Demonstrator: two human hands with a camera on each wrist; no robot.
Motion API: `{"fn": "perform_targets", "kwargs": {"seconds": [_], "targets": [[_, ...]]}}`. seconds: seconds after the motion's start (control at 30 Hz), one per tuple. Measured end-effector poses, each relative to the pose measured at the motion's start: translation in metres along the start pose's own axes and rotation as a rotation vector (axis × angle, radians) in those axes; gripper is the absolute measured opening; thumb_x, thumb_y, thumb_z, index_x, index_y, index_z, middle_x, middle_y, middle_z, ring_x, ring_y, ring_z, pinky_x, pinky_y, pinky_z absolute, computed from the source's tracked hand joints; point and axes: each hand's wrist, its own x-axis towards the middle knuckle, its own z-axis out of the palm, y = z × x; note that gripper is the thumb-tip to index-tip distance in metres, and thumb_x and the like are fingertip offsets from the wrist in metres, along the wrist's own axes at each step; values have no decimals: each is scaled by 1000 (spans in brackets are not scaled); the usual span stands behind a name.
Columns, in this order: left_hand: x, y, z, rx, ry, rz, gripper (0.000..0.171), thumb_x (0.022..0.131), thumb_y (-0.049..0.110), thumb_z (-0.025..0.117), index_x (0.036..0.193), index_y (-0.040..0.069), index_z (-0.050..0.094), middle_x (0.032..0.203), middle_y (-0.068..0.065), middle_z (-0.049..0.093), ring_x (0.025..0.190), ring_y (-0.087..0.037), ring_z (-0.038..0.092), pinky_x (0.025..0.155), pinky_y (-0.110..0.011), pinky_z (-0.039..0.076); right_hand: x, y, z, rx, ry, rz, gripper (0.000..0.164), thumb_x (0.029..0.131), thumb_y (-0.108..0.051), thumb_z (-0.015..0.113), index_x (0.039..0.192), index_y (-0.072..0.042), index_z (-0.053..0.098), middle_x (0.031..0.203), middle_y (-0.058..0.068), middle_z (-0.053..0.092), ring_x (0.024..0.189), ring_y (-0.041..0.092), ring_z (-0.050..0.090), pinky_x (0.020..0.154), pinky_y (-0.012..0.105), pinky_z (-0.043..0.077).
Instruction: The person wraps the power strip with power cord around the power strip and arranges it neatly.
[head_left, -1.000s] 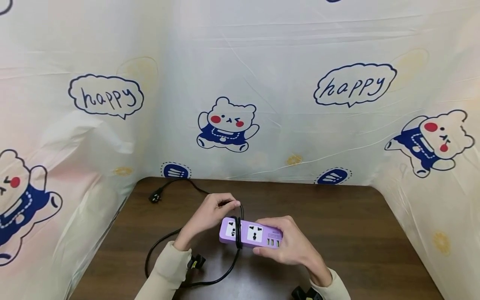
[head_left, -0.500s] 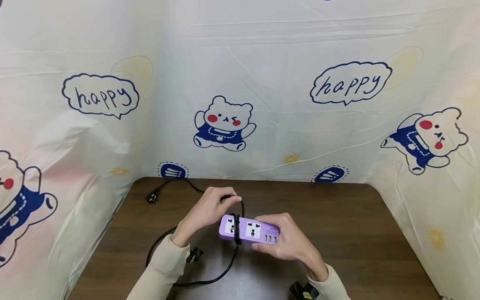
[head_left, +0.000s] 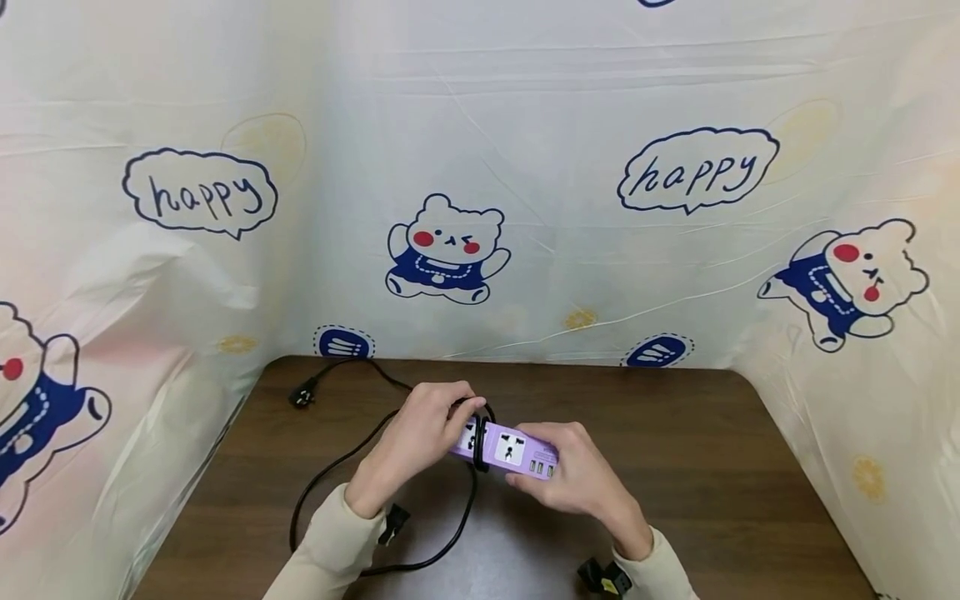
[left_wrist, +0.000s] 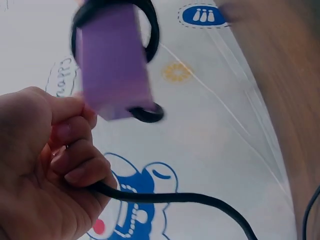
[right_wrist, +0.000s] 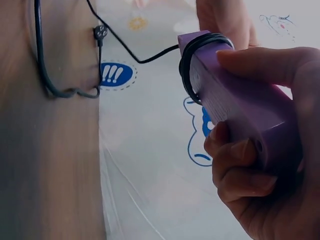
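Observation:
In the head view, a purple power strip [head_left: 512, 448] with white sockets and USB ports is held up over the table. My right hand [head_left: 576, 467] grips its right end, thumb on one side and fingers curled round the other. Black cord loops [head_left: 480, 443] circle the strip near its left end. My left hand [head_left: 422, 429] is beside that end and partly covers it. In the left wrist view, the curled fingers of the left hand [left_wrist: 55, 155] hold the black cord [left_wrist: 185, 197], and its thumb and forefinger are close to the strip [left_wrist: 115, 65]; whether they touch it is unclear.
The cord's plug [head_left: 303, 394] lies at the back left of the brown wooden table [head_left: 675, 467]. A slack length of cord [head_left: 408, 568] curves over the table in front of the left hand. A printed plastic sheet [head_left: 570, 167] rises behind and at both sides.
The left hand first lifts the cord slightly above the strip, then comes down against its left end and covers part of it. The strip's left end has shifted away from me. The right hand keeps its grip.

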Motion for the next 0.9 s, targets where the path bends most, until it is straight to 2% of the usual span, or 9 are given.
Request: {"fn": "perform_targets", "kwargs": {"seconds": [0.2, 0.33, 0.63, 0.8, 0.9], "targets": [[-6, 8, 7, 84, 53, 7, 21, 100, 23, 62, 79, 20, 62, 59, 12, 45, 51, -2, 41, 44, -20, 32, 4, 3, 4, -97, 42, -40, 43, 72, -30, 87, 110, -17, 72, 90, -11, 68, 66, 1, 58, 55, 19, 47], [-9, 10, 12, 104, 86, -4, 24, 101, 23, 61, 78, 20, 59, 57, 12, 42, 50, -1, 38, 43, -19, 31, 7, 6, 6, -124, 65, -29, 43, 72, -29, 87, 109, -17, 71, 88, -11, 69, 65, 1, 57, 54, 19, 46], [-15, 11, 27, 83, 140, -24, 20, 101, 20, 61, 82, 17, 64, 56, 12, 40, 48, 0, 36, 42, -19, 30, 7, 9, 8, -113, 72, 43, 46, 71, -30, 89, 112, -17, 72, 91, -10, 70, 66, 3, 58, 55, 21, 48], [-17, 11, 38, 69, 199, -60, 17, 99, 21, 63, 83, 17, 67, 54, 14, 40, 45, 2, 34, 41, -18, 28, 7, 12, 9, -116, 85, 48, 46, 71, -29, 89, 111, -16, 72, 91, -9, 70, 67, 3, 58, 56, 21, 48], [-19, 11, 46, 41, 211, -89, 16, 99, 23, 63, 85, 17, 68, 53, 14, 37, 45, 3, 32, 41, -19, 26, 6, 15, 9, -133, 108, 38, 46, 69, -28, 89, 110, -16, 72, 89, -9, 70, 67, 2, 58, 56, 20, 47]]}}
